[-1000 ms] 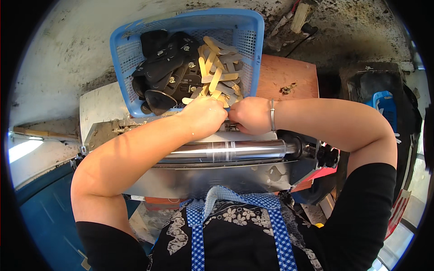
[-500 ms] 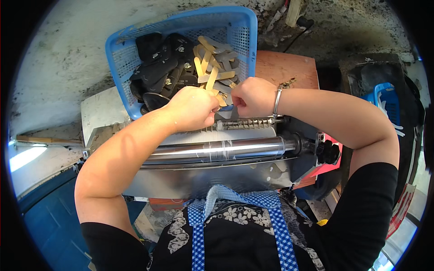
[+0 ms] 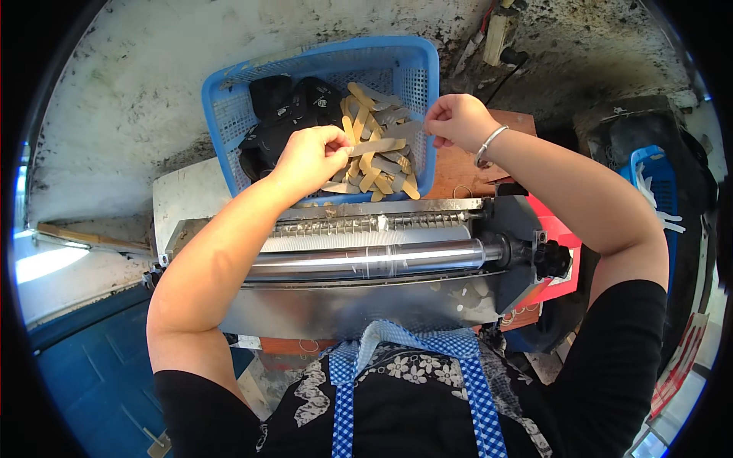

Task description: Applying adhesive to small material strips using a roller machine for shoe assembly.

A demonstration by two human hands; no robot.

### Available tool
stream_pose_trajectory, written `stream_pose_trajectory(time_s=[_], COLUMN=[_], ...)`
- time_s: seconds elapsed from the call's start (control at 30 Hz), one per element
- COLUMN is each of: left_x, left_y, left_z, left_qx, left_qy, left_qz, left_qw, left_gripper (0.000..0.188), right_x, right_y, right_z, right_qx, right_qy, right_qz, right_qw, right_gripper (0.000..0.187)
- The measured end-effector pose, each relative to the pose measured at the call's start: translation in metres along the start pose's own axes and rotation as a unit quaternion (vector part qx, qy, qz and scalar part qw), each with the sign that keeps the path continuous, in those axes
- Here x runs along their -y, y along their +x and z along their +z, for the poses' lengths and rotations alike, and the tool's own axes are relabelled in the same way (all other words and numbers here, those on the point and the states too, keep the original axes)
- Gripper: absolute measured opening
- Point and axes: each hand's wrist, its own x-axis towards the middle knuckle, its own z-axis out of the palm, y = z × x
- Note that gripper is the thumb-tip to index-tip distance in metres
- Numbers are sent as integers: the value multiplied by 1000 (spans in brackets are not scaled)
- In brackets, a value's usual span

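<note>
Left hand (image 3: 309,156) grip pinching tan strip (image 3: 378,146), right hand (image 3: 456,120) grip pinched closed

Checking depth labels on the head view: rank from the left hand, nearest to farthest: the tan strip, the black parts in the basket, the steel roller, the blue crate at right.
1. Tan strip: pinched in the left hand, over the blue basket.
2. Black parts: in the basket, just beyond the hand.
3. Steel roller: below the hand, on the machine.
4. Blue crate: far right edge.

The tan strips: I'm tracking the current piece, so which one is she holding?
The strip pinched by the left hand, lifted level above the basket pile.
</note>
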Motion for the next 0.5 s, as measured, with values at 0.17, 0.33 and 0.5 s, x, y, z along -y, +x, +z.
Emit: stream_pose_trajectory(time_s=[0.17, 0.33, 0.5], left_x=[-7, 5, 25], left_y=[8, -3, 2], left_z=[2, 11, 30], left_qx=[15, 92, 187], left_qy=[179, 447, 469], left_qz=[21, 143, 207], left_qw=[983, 878, 838], left_gripper=[40, 41, 24], right_x=[4, -9, -32], right_y=[-1, -40, -132], right_z=[2, -21, -62], right_qx=[25, -23, -198], right_qy=[-47, -165, 25], right_qz=[60, -54, -50], right_qw=[997, 984, 979], right_gripper=[40, 31, 24])
